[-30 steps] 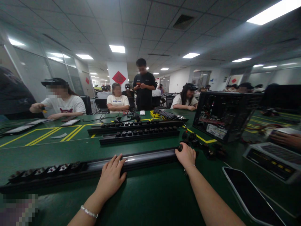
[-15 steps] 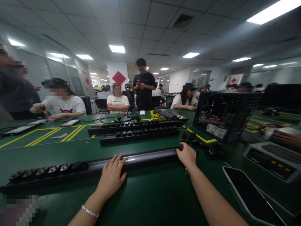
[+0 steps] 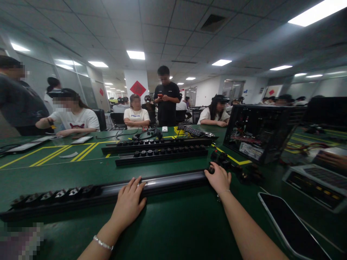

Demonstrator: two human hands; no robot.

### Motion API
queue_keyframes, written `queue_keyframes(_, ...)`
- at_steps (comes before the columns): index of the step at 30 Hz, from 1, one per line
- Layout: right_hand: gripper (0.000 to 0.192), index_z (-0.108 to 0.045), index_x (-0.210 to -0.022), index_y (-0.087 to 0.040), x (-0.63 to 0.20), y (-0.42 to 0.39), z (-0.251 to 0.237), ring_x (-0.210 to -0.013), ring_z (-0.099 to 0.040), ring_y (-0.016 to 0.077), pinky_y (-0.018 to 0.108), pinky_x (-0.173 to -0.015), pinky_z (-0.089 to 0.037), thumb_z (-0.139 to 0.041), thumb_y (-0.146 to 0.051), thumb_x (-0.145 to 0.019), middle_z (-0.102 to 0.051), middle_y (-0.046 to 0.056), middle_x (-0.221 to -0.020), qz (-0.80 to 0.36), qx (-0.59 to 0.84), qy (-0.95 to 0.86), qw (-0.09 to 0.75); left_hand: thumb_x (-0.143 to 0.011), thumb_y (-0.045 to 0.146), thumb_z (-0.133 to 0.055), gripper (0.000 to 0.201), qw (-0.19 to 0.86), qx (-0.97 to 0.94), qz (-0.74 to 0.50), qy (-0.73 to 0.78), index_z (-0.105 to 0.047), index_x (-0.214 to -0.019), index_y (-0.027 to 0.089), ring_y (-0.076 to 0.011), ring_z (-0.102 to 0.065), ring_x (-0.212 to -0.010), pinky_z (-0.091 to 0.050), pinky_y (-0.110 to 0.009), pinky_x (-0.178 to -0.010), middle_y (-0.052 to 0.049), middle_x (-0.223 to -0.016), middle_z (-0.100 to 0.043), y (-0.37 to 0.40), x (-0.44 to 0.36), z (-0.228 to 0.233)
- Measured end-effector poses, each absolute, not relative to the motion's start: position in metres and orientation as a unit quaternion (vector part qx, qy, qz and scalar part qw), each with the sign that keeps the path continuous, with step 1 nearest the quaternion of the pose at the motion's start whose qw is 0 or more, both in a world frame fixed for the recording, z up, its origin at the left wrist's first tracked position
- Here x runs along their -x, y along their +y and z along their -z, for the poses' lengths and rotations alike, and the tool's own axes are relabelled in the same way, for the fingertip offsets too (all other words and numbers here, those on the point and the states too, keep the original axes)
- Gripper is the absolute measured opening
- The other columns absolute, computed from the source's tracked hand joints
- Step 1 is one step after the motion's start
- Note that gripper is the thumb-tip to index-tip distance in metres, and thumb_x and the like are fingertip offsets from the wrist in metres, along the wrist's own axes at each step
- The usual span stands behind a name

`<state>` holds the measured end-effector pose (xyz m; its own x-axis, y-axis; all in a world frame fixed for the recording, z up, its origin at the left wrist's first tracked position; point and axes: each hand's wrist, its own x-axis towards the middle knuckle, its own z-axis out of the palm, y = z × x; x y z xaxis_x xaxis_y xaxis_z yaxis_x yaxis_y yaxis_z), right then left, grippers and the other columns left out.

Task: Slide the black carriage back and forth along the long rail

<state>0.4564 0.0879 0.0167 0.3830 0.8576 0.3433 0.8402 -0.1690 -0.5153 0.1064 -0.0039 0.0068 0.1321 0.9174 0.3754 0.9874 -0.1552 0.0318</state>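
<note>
1. Power strip [image 3: 108,193], long and black, lies across the near side of the green table [image 3: 173,231], running from about 9 o'clock to about 2 o'clock as I look along with the person working.

2. As far as I can judge, the fitting-out is partly done: its left stretch carries a row of socket modules [image 3: 54,195], while the middle and right stretch shows only a bare, shiny channel. Filling that stretch looks like what remains.

3. Left hand [image 3: 128,202] rests flat on the bare channel near the middle, fingers spread and loose, pressing down on the strip and not closed around it.

4. Right hand [image 3: 220,178] sits at the strip's right end, at about 1 o'clock from the left hand. Its fingers curl over the end and a small black part there; whether it truly grips that part I cannot tell.

5. Loose black plugs [image 3: 244,173] lie just beyond the right hand, at about 2 o'clock, near but apart from the strip.

6. Two more strips [image 3: 159,148] lie parallel farther off at 12 o'clock, already lined with sockets.

7. An open computer case [image 3: 260,131] stands at 2 o'clock, and a dark phone [image 3: 292,227] lies at 4 o'clock beside the right forearm.

8. Other people sit and stand across the table, well apart from these hands.
</note>
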Motion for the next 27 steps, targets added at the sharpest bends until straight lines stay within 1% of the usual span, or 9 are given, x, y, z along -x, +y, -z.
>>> queue_keyframes(2, 0.046, -0.049, -0.118, -0.027, -0.4566, 0.0889, -0.0163, -0.120, -0.039, 0.0248, 0.053, -0.103, -0.010, -0.050, -0.041, -0.074, -0.061, 0.003, -0.112, -0.017, 0.763, -0.555, 0.332, -0.077, 0.030, -0.047, 0.048, 0.114, 0.744, 0.155, -0.640, -0.049, -0.124, 0.026, -0.0248, -0.030, -0.131, -0.028, -0.045, -0.102, -0.003, -0.141, -0.040, -0.0041, -0.1066, -0.0072)
queue_keyframes(8, 0.043, -0.051, -0.116, -0.026, -0.4578, 0.0876, -0.0195, -0.114, -0.045, 0.0237, 0.046, -0.101, -0.020, -0.049, -0.037, -0.075, -0.062, 0.004, -0.109, -0.013, 0.760, -0.555, 0.338, -0.077, 0.031, -0.047, 0.048, 0.107, 0.744, 0.156, -0.641, -0.049, -0.125, 0.027, -0.0242, -0.029, -0.132, -0.028, -0.044, -0.103, -0.003, -0.141, -0.039, -0.0040, -0.1062, -0.0076)
queue_keyframes(11, 0.044, -0.050, -0.118, -0.026, -0.4582, 0.0869, -0.0198, -0.114, -0.045, 0.0236, 0.046, -0.101, -0.020, -0.048, -0.038, -0.075, -0.061, 0.004, -0.110, -0.009, 0.763, -0.556, 0.328, -0.077, 0.030, -0.046, 0.048, 0.105, 0.743, 0.152, -0.644, -0.049, -0.125, 0.026, -0.0241, -0.029, -0.132, -0.027, -0.044, -0.103, -0.003, -0.141, -0.039, -0.0041, -0.1068, -0.0083)
queue_keyframes(15, 0.050, -0.047, -0.122, -0.024, -0.4592, 0.0873, -0.0182, -0.117, -0.041, 0.0250, 0.045, -0.101, -0.020, -0.048, -0.041, -0.075, -0.056, 0.007, -0.118, 0.009, 0.775, -0.551, 0.308, -0.077, 0.031, -0.045, 0.049, 0.102, 0.741, 0.148, -0.647, -0.048, -0.126, 0.026, -0.0243, -0.028, -0.132, -0.026, -0.045, -0.104, -0.003, -0.142, -0.039, -0.0047, -0.1077, -0.0094)
queue_keyframes(19, 0.050, -0.047, -0.122, -0.024, -0.4597, 0.0879, -0.0186, -0.117, -0.041, 0.0255, 0.045, -0.102, -0.020, -0.047, -0.041, -0.075, -0.055, 0.006, -0.119, 0.007, 0.779, -0.552, 0.299, -0.077, 0.031, -0.045, 0.048, 0.100, 0.742, 0.148, -0.646, -0.048, -0.125, 0.026, -0.0244, -0.028, -0.132, -0.026, -0.045, -0.104, -0.003, -0.142, -0.038, -0.0050, -0.1074, -0.0101)
queue_keyframes(27, 0.046, -0.048, -0.120, -0.023, -0.4624, 0.0903, -0.0216, -0.112, -0.047, 0.0234, 0.040, -0.098, -0.025, -0.048, -0.037, -0.076, -0.060, 0.007, -0.111, -0.008, 0.785, -0.544, 0.298, -0.077, 0.031, -0.046, 0.048, 0.101, 0.744, 0.150, -0.644, -0.048, -0.125, 0.026, -0.0244, -0.029, -0.132, -0.027, -0.045, -0.103, -0.004, -0.142, -0.039, -0.0045, -0.1065, -0.0093)
